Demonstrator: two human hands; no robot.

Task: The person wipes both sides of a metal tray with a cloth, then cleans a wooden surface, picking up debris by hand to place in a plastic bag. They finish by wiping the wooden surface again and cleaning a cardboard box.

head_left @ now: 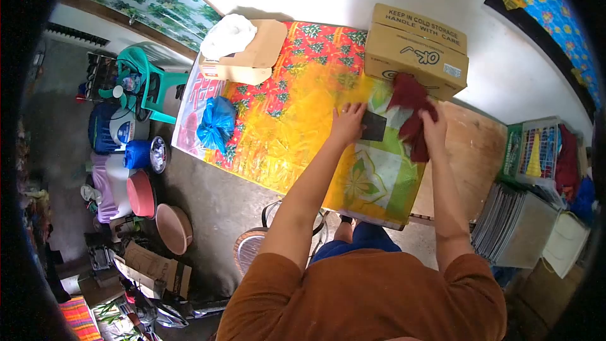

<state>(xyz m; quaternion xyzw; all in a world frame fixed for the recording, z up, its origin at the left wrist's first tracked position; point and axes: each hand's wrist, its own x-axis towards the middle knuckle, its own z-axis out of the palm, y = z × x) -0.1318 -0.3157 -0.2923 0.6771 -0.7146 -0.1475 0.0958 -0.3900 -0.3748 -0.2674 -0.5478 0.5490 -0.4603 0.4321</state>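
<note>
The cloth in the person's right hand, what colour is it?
Dark red, almost maroon. The cloth hangs from the right hand; the head view shows it.

Single view, head-worn camera. Looks steeply down and forward over the person's shoulders, wide fisheye with dark corners. Counter (284, 107) sits mid-frame at arm's length; both forearms run up from the bottom edge. Floor clutter fills the left side, wall runs along the top.

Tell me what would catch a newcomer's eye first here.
The bright yellow and red floral tablecloth stands out first, with the left hand pressing a small dark flat rectangle on it. Beside it, the right hand grips a dark red cloth below a brown cardboard box.
</note>
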